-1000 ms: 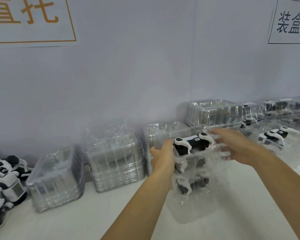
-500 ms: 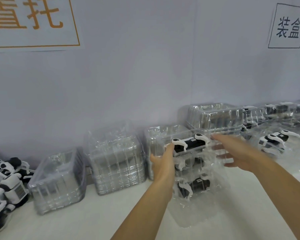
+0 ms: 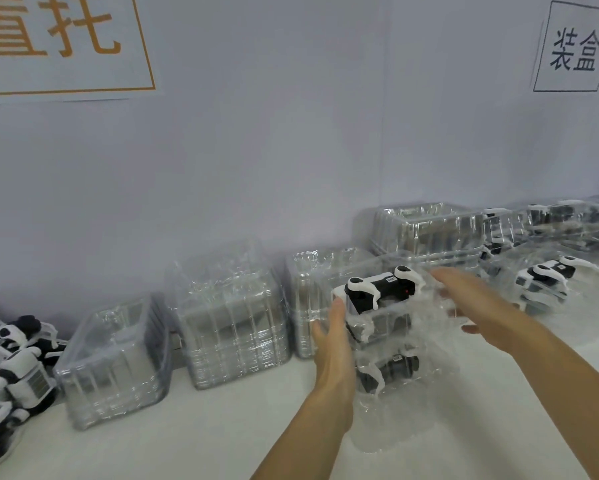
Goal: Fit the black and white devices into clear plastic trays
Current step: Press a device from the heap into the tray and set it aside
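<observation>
Steadying a stack of filled clear trays (image 3: 391, 344), both hands flat against its sides.

Left hand (image 3: 332, 344): fingers together and extended, pressed on the stack's 9 o'clock face, not curled round anything. Right hand (image 3: 478, 306): fingers spread apart, palm near the 3 o'clock face; contact hard to confirm through the plastic. Top black and white device (image 3: 381, 289) sits in the uppermost tray; a second device (image 3: 395, 370) shows lower in the stack. Risk, judged: stack is tall and thin-walled, held by side pressure only; uneven push could buckle a tray or tip the column toward 12 o'clock into the empty tray stacks (image 3: 229, 323). Top device looks only partly seated and could pop out. Loose devices (image 3: 11, 362) wait at 9 o'clock on the white table (image 3: 187, 438).
</observation>
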`<state>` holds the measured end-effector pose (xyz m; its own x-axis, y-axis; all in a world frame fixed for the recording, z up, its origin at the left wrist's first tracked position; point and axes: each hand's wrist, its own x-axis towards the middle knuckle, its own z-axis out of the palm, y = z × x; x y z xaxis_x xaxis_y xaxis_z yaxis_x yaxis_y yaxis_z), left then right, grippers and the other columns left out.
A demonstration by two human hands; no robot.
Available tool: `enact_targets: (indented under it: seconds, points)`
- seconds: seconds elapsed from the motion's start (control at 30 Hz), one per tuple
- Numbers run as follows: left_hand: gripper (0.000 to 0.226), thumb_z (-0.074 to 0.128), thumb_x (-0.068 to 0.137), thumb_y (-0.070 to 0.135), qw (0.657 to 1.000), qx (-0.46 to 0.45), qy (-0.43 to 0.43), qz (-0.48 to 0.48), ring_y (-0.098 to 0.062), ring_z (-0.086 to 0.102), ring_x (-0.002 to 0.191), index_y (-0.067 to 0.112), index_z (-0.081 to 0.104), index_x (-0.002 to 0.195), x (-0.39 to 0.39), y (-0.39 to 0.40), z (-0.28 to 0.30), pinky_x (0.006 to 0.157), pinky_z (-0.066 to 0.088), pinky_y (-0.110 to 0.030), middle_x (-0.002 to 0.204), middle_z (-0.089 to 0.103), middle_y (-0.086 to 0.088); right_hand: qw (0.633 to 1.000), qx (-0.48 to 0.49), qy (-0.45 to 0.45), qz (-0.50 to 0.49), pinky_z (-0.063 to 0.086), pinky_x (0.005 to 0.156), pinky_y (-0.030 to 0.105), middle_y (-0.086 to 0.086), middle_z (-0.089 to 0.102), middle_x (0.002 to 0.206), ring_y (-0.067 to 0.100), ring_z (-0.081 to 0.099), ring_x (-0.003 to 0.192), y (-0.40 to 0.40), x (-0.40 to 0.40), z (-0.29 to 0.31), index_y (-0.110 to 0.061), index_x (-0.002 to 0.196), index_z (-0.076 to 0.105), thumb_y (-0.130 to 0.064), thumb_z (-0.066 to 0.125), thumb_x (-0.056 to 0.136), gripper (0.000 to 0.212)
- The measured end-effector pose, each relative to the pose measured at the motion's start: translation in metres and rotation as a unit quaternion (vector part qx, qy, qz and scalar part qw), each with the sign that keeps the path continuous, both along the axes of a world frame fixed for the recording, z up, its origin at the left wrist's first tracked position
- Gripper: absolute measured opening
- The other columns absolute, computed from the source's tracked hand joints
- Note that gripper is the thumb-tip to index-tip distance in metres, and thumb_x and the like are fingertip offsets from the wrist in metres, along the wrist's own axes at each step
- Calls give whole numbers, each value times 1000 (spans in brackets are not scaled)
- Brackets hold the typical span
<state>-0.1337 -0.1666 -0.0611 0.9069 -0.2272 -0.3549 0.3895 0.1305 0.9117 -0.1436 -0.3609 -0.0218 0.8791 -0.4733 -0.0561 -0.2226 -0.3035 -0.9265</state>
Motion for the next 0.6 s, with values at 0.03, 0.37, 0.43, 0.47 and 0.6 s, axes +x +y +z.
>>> enact_targets:
  seconds: [0.03,0.37,0.43,0.47,0.6]
  points:
    - [92,43,80,84,1000,4,2,-2,-36,26,147,42,14,157,-1,-2,1,116,22,-65,165,17,-7,999,-45,-27,-12,36,102,47,-1,45,147,26,46,126,2,-1,2,-28,146,42,-46,41,103,47]
    - [120,37,53,95,999,-13,-7,-40,-40,34,144,40,16,157,-1,-16,11,113,25,-67,164,21,-11,906,-351,-236,11,23,119,51,-4,49,147,13,41,137,78,-8,41,-23,141,50,-27,47,100,42]
    - [117,33,57,95,1000,-18,-7,-23,-36,31,146,38,16,158,3,-1,7,116,23,-63,165,21,-7,901,-361,-236,51,17,121,46,-6,49,147,11,40,138,100,-3,42,-24,140,52,-27,46,100,40]
    - [108,31,66,93,1000,-12,-9,0,-31,28,148,38,14,158,4,9,4,118,22,-59,165,19,-2,900,-361,-235,70,17,121,44,-7,50,146,10,41,137,110,1,42,-24,139,53,-26,46,100,39]
    - [47,38,100,57,991,33,-33,123,-24,49,126,30,46,138,16,68,-8,101,40,-45,141,50,1,889,-372,-232,137,25,117,40,-9,56,140,10,45,133,153,17,37,-24,135,57,-24,48,99,36]
